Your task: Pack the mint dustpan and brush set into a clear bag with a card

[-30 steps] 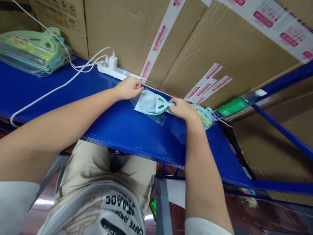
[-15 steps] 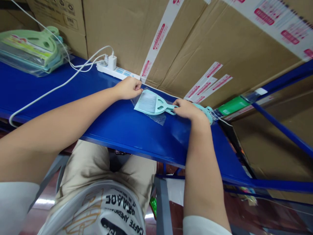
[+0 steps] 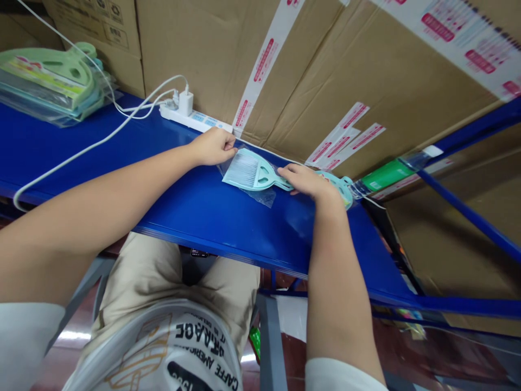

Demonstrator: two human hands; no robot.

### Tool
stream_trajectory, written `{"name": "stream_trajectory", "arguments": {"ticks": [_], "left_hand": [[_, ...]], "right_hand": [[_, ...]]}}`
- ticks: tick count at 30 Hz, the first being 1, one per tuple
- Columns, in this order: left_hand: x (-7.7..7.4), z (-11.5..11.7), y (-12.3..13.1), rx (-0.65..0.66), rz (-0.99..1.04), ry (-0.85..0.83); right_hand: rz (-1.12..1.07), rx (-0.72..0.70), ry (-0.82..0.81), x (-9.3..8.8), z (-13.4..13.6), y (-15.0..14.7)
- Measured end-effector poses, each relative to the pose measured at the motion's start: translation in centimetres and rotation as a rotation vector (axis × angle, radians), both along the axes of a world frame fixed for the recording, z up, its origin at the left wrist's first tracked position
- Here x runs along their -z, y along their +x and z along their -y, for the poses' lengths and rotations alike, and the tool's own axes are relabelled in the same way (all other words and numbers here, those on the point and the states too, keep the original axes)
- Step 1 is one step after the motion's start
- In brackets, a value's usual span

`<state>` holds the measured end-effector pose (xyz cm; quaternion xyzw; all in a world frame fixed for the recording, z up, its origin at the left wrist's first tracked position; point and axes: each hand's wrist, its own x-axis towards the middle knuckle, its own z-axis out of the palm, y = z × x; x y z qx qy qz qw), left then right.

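A small light-blue brush [image 3: 250, 171] with white bristles lies half inside a clear plastic bag [image 3: 266, 196] on the blue shelf [image 3: 203, 212]. My left hand [image 3: 214, 145] is closed, pinching the bag's far corner beside the bristles. My right hand [image 3: 306, 182] is closed around the brush's handle, fingers curled over it. A matching light-blue dustpan [image 3: 344, 187] with a printed label shows partly behind my right hand.
Large taped cardboard boxes [image 3: 325, 70] wall the back of the shelf. A white power strip [image 3: 191, 118] with a charger and cables lies behind my left hand. A stack of bagged green and blue sets [image 3: 49, 84] sits at far left. A green-capped clear item [image 3: 386, 176] lies right.
My right hand has slid a little left along the handle, pushing the brush slightly further into the bag. My left hand has stayed in place.
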<state>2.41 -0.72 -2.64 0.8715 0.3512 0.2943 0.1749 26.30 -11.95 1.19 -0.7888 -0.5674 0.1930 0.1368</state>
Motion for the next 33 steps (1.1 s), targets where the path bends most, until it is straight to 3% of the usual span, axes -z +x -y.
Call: {"name": "stream_trajectory", "arguments": {"ticks": [8,18,27,33], "left_hand": [[0.3,-0.3,-0.1,0.012,0.021,0.003],[0.0,-0.1,0.0,-0.001,-0.005,-0.024],[0.4,-0.4,-0.1,0.037,0.002,0.004],[0.1,-0.1,0.0,-0.005,-0.034,-0.024]], "right_hand": [[-0.143,-0.068,0.030,1.4,-0.9,2.0],[-0.333,0.017,-0.006,0.3,-0.1,1.6],[-0.377,0.069,-0.004,0.4,-0.1,0.9],[-0.242,0.145,-0.009,0.7,-0.6,0.6]]}}
